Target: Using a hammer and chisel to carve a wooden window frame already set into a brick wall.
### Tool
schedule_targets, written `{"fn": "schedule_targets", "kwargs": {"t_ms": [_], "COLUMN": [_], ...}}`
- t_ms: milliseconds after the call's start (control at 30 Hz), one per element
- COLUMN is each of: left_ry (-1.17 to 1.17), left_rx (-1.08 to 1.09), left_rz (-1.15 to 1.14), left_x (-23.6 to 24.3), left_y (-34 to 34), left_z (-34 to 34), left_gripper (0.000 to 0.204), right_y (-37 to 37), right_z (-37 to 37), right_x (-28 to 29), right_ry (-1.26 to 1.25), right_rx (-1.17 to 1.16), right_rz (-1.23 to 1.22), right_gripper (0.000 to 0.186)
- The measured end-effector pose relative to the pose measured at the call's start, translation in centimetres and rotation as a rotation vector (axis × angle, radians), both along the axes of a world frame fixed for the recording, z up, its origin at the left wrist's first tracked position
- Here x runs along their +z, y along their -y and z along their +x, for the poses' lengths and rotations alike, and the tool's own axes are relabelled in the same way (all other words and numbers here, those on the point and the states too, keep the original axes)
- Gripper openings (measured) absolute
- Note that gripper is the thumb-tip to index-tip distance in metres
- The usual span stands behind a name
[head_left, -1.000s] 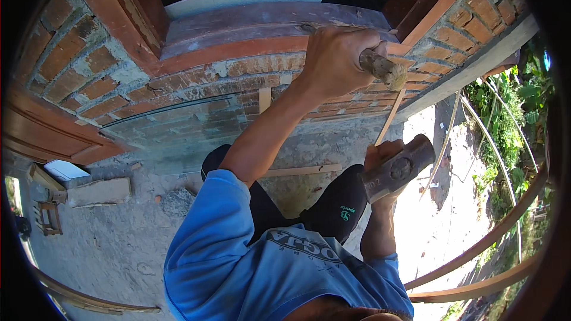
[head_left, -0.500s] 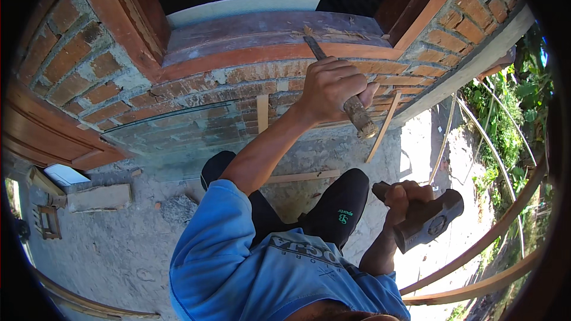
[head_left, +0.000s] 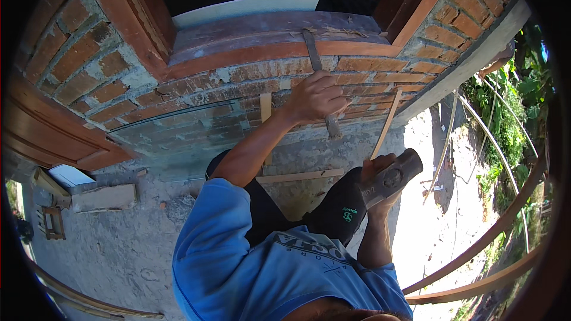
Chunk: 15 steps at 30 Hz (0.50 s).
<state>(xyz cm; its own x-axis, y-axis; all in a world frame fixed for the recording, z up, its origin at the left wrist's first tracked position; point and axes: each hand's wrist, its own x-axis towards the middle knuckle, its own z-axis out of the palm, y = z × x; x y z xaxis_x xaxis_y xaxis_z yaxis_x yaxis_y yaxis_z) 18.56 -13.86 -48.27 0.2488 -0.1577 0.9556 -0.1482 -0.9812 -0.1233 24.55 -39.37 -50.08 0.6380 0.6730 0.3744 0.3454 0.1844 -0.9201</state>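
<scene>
My left hand [head_left: 317, 96] is wrapped round the handle of a chisel [head_left: 311, 50], its flat metal blade pointing away from me. The blade's tip lies on the wooden window sill [head_left: 238, 31], beside some wood chips [head_left: 351, 33]. The butt of the handle sticks out below my fist, toward me. Over my right knee, my right hand [head_left: 388, 201] grips a hammer [head_left: 392, 178] with a heavy dark head. That head hides most of my fingers and the handle. It is apart from the chisel's butt, to the right and nearer to me.
A brick wall [head_left: 238, 80] runs under the window frame. Against it lean a glass pane [head_left: 178, 134] and wooden strips [head_left: 386, 123]. A wooden door panel [head_left: 59, 128] stands at left. On the concrete floor lies a board [head_left: 104, 198]. Bent wooden poles [head_left: 476, 288] cross the right side.
The hammer has moved left and away from me, closer to the chisel. My left hand has shifted slightly left and toward me, and the chisel stands less slanted.
</scene>
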Motion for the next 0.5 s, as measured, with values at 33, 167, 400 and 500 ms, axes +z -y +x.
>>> {"fn": "schedule_targets", "kwargs": {"t_ms": [33,167,400,500], "left_ry": [-0.039,-0.109,0.073,0.068], "left_rx": [0.051,0.05,-0.054,-0.047], "left_rz": [0.08,-0.109,-0.317,-0.363], "left_x": [-0.6,4.5,6.8,7.3], "left_y": [-0.5,2.0,2.6,2.5], "left_z": [-0.3,-2.6,-3.0,-3.0], "left_gripper": [0.031,0.031,0.034,0.036], "right_y": [0.0,1.9,1.1,1.0], "right_z": [-0.9,-1.6,-2.0,-3.3], "right_x": [0.5,1.6,5.7,10.8], "right_ry": [-0.204,-0.205,0.098,0.512], "right_rx": [-0.015,-0.026,-0.057,-0.267], "right_rz": [0.151,0.13,0.221,0.019], "right_gripper": [0.019,0.023,0.021,0.021]}}
